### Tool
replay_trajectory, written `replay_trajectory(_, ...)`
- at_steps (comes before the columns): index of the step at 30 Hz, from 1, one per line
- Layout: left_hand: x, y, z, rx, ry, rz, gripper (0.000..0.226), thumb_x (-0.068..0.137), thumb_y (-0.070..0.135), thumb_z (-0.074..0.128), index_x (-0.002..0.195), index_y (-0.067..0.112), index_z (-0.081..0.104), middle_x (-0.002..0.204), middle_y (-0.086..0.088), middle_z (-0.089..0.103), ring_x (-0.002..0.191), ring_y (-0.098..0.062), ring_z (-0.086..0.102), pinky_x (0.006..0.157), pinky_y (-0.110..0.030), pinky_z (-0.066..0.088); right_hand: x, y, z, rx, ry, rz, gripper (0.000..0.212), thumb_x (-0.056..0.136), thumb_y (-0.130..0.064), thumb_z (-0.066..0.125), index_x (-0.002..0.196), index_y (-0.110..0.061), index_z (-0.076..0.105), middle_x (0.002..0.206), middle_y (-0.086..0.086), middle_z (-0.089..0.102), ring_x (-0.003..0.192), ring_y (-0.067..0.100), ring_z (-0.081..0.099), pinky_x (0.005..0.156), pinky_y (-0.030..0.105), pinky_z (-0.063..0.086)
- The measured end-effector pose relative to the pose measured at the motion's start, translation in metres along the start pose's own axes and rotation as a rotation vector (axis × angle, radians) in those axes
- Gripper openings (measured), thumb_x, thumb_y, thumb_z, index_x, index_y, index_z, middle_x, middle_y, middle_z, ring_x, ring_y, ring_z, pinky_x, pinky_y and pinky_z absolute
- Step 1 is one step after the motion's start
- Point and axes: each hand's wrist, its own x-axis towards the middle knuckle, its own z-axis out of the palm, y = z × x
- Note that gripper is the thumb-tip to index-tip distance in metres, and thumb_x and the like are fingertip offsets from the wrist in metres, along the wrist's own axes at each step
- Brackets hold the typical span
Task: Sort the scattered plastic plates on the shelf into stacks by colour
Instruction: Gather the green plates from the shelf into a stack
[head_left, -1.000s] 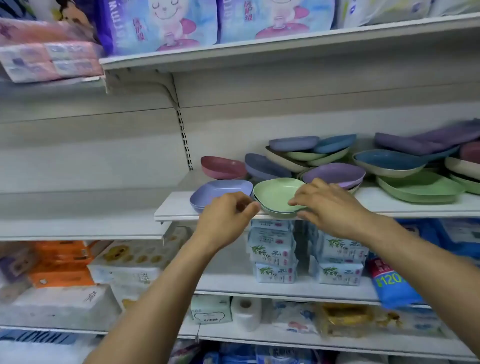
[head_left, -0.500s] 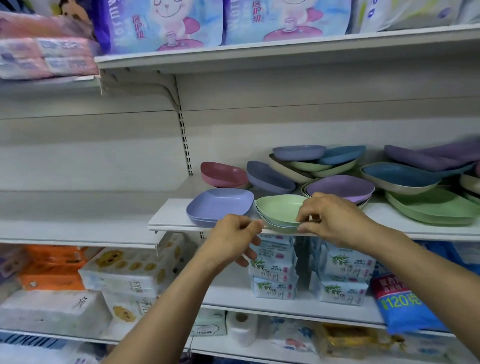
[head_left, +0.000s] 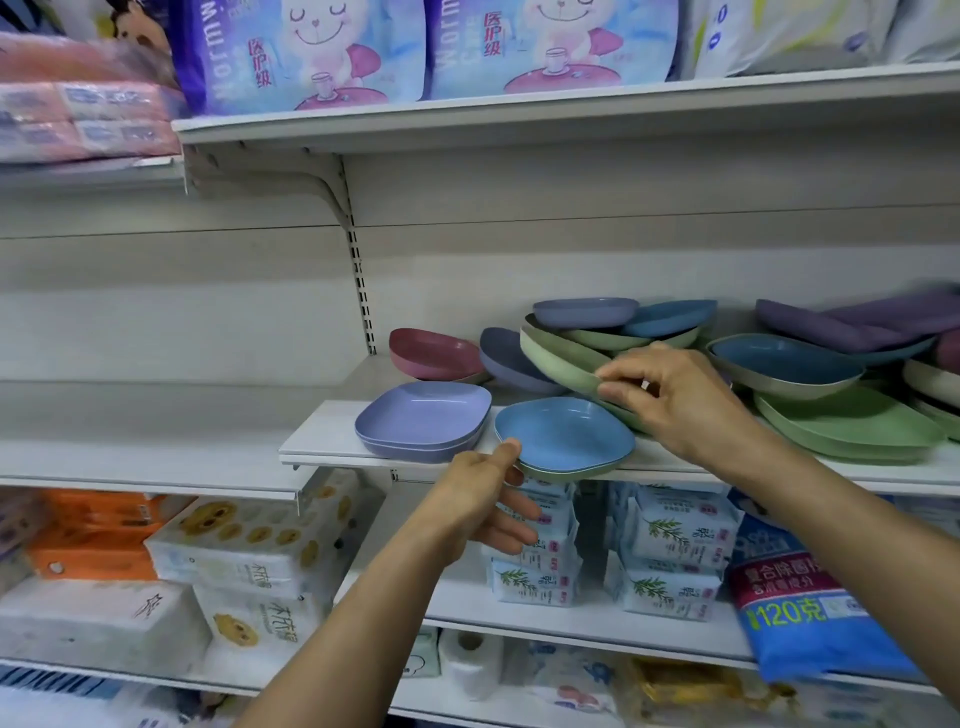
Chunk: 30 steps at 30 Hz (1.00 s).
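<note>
Plastic plates lie along the white shelf (head_left: 332, 441). A blue plate (head_left: 566, 436) sits at the front edge on top of a green one. My left hand (head_left: 483, 499) pinches its front-left rim, thumb on top and fingers below the shelf edge. With my right hand (head_left: 675, 400) I hold a light green plate (head_left: 561, 358) by its rim, lifted and tilted just behind the blue plate. A small lilac stack (head_left: 423, 421) stands to the left. Behind are a pink plate (head_left: 434, 353) and a dusky purple plate (head_left: 506, 358).
A mixed pile (head_left: 623, 322) of green, blue and purple plates sits at the back. To the right lie a large blue plate (head_left: 784, 364), a large green plate (head_left: 852, 423) and dark purple plates (head_left: 841, 322). Tissue packs (head_left: 670, 545) fill the shelf below.
My right hand has lifted the top green plate off the front stack and tilted it back to the right, uncovering the blue plate. My left hand stays at the stack's front rim.
</note>
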Motion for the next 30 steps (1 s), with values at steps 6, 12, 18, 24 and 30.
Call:
replay_trajectory(6,-0.005,0.001,0.003,0.324,0.253,0.186,0.054,0.099,0.050,0.034,0.078,0.006,0.057,0.056,-0.008,0.067,0.041,-0.018,0.056,0.041,-0.022,0.040,-0.014,0.015,0.008,-0.203,-0.025,-0.274,0.006,0.086,-0.014,0.070,0.090,-0.015,0.074,0.079,-0.006,0.067,0.077,0.019,0.052,0.058,0.043,0.051)
replay_trajectory(12,-0.013,0.037,0.006,-0.299,0.052,0.175,0.050,0.093,0.060,0.043,0.120,0.020,0.053,0.110,-0.014,0.068,0.074,-0.027,0.074,0.054,-0.033,0.058,-0.022,0.007,0.012,-0.189,0.015,-0.400,0.016,0.088,-0.015,0.057,0.094,-0.013,0.072,0.085,-0.002,0.066,0.084,0.016,0.050,0.056,0.038,0.051)
replay_trajectory(18,-0.002,0.040,0.004,-0.501,0.094,0.085,0.031,0.096,0.005,0.040,0.127,0.003,0.043,0.118,-0.026,0.056,0.081,-0.037,0.068,0.054,-0.037,0.059,-0.037,0.002,0.024,-0.106,-0.070,-0.402,0.026,0.093,-0.027,0.053,0.110,-0.017,0.069,0.102,-0.004,0.065,0.094,0.015,0.052,0.070,0.033,0.052)
replay_trajectory(24,0.007,0.049,-0.006,-0.413,0.125,0.065,0.028,0.096,0.006,0.038,0.124,0.007,0.044,0.105,-0.017,0.057,0.068,-0.030,0.069,0.051,-0.034,0.058,-0.038,0.023,0.007,-0.049,0.072,-0.181,0.027,0.092,-0.033,0.052,0.108,-0.021,0.069,0.106,-0.008,0.062,0.099,0.008,0.053,0.075,0.027,0.047)
replay_trajectory(30,0.016,0.050,-0.007,-0.413,0.089,0.070,0.023,0.098,0.012,0.038,0.118,0.006,0.046,0.105,-0.019,0.059,0.074,-0.034,0.069,0.054,-0.036,0.059,-0.017,0.050,-0.005,-0.146,0.087,-0.052,0.007,0.086,-0.016,0.070,0.089,-0.019,0.074,0.089,-0.007,0.066,0.083,0.009,0.054,0.069,0.031,0.047)
